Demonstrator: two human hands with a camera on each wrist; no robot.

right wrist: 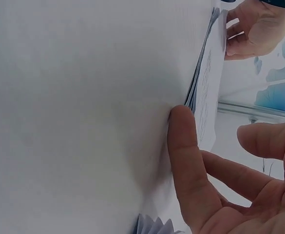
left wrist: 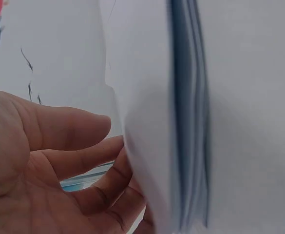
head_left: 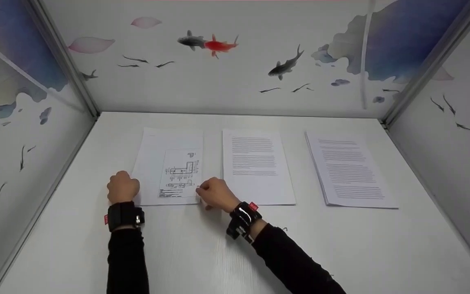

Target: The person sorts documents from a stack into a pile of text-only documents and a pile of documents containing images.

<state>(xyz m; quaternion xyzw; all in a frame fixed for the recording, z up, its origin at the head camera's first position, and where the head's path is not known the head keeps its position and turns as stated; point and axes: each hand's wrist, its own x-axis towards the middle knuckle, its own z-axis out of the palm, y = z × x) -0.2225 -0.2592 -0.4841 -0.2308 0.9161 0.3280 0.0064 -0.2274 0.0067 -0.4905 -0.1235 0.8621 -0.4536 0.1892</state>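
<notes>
A stack of paper sheets (head_left: pixel 147 175) lies on the white table at the left, its top sheet bearing a technical drawing. My left hand (head_left: pixel 123 187) is at its left edge; in the left wrist view the fingers (left wrist: pixel 114 178) touch the slightly fanned sheets, while the thumb stays apart from them. At the near right corner is my right hand (head_left: pixel 218 194). Seen from the right wrist, its straight forefinger (right wrist: pixel 186 151) touches the stack's edge and the thumb stands away. Neither hand pinches the paper.
A second stack of printed sheets (head_left: pixel 255 188) lies in the middle, close beside my right hand. Further right lies a third, thicker stack (head_left: pixel 349 171). White panels (head_left: pixel 235 90) painted with fish enclose the table (head_left: pixel 202 253) at the back and sides.
</notes>
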